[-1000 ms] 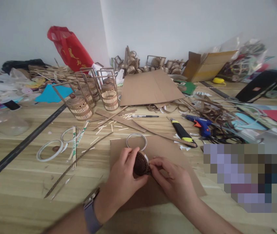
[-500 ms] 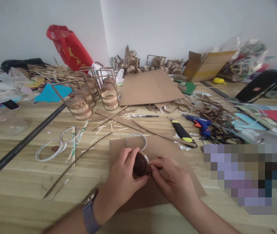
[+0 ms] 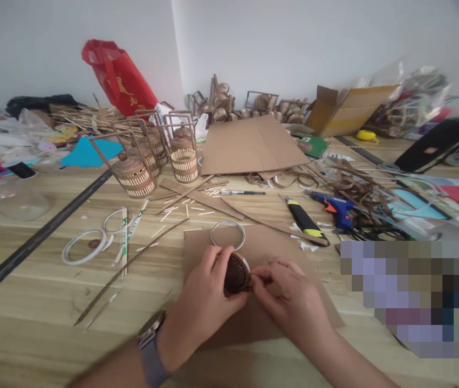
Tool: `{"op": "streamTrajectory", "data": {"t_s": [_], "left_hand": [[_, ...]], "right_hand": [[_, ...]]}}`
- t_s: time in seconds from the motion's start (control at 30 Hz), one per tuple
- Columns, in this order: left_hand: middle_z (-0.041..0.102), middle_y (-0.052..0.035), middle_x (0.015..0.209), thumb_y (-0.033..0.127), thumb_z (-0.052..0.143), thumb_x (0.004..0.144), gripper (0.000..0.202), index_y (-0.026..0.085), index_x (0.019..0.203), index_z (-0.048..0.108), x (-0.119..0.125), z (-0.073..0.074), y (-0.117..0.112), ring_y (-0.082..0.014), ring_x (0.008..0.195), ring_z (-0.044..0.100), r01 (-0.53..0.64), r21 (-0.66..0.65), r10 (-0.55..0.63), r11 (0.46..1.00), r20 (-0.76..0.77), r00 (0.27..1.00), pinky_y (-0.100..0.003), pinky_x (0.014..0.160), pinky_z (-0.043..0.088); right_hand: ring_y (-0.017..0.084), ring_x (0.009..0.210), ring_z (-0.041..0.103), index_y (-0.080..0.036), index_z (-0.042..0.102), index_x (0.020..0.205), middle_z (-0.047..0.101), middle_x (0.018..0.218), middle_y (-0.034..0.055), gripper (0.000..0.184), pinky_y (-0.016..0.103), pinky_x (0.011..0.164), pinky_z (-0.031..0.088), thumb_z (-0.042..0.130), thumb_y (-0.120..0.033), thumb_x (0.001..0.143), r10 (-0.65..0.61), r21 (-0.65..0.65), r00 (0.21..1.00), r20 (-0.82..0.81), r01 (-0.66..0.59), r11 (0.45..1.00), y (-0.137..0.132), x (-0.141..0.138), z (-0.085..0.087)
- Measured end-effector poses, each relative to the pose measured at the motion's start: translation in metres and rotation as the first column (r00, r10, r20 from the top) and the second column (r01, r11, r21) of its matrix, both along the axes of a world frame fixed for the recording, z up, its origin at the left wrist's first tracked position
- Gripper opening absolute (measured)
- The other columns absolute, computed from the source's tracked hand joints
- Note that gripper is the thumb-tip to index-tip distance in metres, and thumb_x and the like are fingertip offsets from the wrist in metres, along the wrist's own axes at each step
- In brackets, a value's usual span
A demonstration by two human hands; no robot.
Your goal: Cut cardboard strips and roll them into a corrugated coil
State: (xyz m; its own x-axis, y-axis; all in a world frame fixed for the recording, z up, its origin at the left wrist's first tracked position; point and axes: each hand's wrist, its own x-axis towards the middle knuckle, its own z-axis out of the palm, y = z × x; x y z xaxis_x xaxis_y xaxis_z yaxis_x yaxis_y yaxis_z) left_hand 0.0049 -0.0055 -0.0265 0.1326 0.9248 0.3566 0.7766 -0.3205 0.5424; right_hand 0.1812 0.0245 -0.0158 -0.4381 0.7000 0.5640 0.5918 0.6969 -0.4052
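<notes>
My left hand wraps its fingers round a small round piece of coiled corrugated cardboard, held just above a brown cardboard sheet on the wooden table. My right hand pinches the right edge of the same coil with thumb and fingertips. A watch sits on my left wrist. A roll of clear tape lies on the sheet just beyond the coil.
Beyond lie a yellow-black utility knife, a blue glue gun, a pen, cardboard strips, small cardboard lanterns, a folded cardboard sheet, tape rings, a long black ruler and a red bag.
Both hands keep their grip on the coil, with only small finger shifts. The view has nudged slightly to the left and down.
</notes>
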Motion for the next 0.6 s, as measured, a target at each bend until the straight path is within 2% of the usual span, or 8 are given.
{"op": "streamTrajectory", "data": {"t_s": [0.1,0.3,0.37,0.5,0.6], "left_hand": [[0.055,-0.0127,0.115,0.014,0.067,0.073,0.06,0.017,0.128,0.042,0.0,0.001,0.0,-0.0282,0.1,0.065,0.012,0.005,-0.012,1.0,-0.008,1.0,-0.041,0.081,0.058],[0.054,-0.0136,0.117,0.014,0.069,0.072,0.064,0.017,0.129,0.041,0.001,0.003,-0.001,-0.0297,0.103,0.064,0.027,-0.022,-0.027,0.999,-0.002,1.0,-0.043,0.083,0.058],[0.054,-0.0135,0.118,0.014,0.071,0.071,0.067,0.017,0.13,0.041,0.001,0.005,-0.002,-0.0304,0.107,0.063,0.05,-0.047,-0.05,0.998,0.005,0.999,-0.043,0.087,0.057],[0.052,-0.014,0.122,0.016,0.074,0.07,0.07,0.017,0.132,0.041,0.0,0.008,-0.004,-0.0308,0.113,0.06,0.089,-0.084,-0.087,0.992,0.019,0.996,-0.044,0.094,0.054],[0.051,-0.0139,0.124,0.017,0.073,0.072,0.068,0.018,0.132,0.041,-0.001,0.009,-0.006,-0.0303,0.115,0.058,0.092,-0.093,-0.087,0.991,0.052,0.995,-0.045,0.096,0.052]], "right_hand": [[0.016,0.057,0.06,-0.022,0.059,0.072,0.063,0.059,-0.0008,0.016,0.027,0.056,0.046,0.052,-0.013,0.084,-0.019,-0.057,0.999,0.026,0.021,0.998,0.0,0.0,0.0],[0.016,0.059,0.06,-0.022,0.057,0.073,0.063,0.062,-0.0002,0.015,0.025,0.054,0.043,0.049,-0.014,0.083,-0.036,-0.196,0.998,0.042,0.044,0.98,0.001,0.0,0.003],[0.017,0.058,0.06,-0.023,0.055,0.071,0.063,0.061,-0.0007,0.015,0.025,0.053,0.042,0.049,-0.016,0.084,-0.075,-0.184,0.996,0.047,0.082,0.98,0.006,0.005,0.005],[0.019,0.061,0.061,-0.024,0.053,0.074,0.064,0.065,0.0005,0.011,0.028,0.056,0.044,0.049,-0.021,0.085,-0.236,-0.106,0.972,-0.017,0.233,0.967,0.029,0.024,0.005],[0.024,0.082,0.064,-0.023,0.055,0.087,0.067,0.084,0.0065,0.007,0.035,0.071,0.048,0.049,-0.028,0.085,-0.338,-0.046,0.938,-0.083,0.335,0.941,0.046,0.04,0.004]]}}
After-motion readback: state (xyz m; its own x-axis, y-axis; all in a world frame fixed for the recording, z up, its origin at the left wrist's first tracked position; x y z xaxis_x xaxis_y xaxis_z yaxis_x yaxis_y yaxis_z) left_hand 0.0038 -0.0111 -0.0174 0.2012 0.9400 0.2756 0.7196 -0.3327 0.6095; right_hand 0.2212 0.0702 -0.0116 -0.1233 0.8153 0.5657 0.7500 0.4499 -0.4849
